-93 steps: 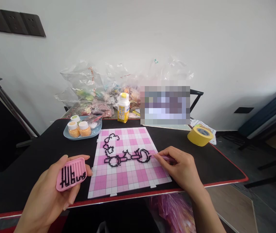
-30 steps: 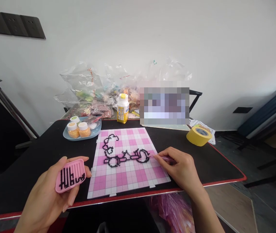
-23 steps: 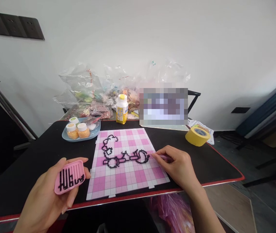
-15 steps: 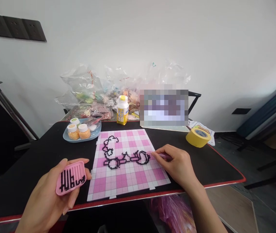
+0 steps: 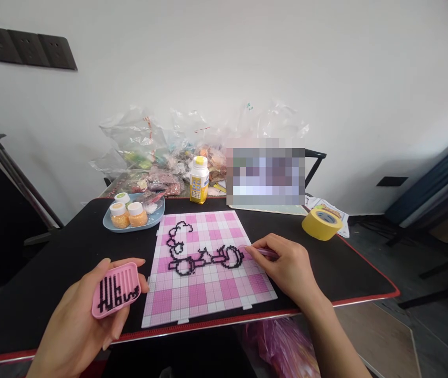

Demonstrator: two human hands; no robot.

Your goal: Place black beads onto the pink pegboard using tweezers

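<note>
My left hand [image 5: 86, 304] is closed around a small pink ridged tray [image 5: 129, 275], held tilted off the board's left edge. Black beads [image 5: 108, 296] lie in rows in its grooves, with a loose heap at one side. A pink-and-white checked pegboard [image 5: 208, 294] lies flat on the table, bearing an outline of black beads [image 5: 184, 266]. Over the board's right side, my right hand [image 5: 283, 262] pinches slim pink tweezers [image 5: 265, 252]. Their tip is close to the right end of the bead outline; whether it grips a bead is too small to see.
A blue plate [image 5: 153, 221] with several lidded bead jars [image 5: 137, 214] stands at the back left. Behind the board are a yellow-capped bottle [image 5: 199, 181], bagged beads [image 5: 161, 178] and a blurred screen [image 5: 267, 176]. Yellow tape [image 5: 320, 226] sits at the right.
The whole view has shifted very slightly. Both hands keep their places, the left on the pink tray and the right by the bead outline with the tweezers.
</note>
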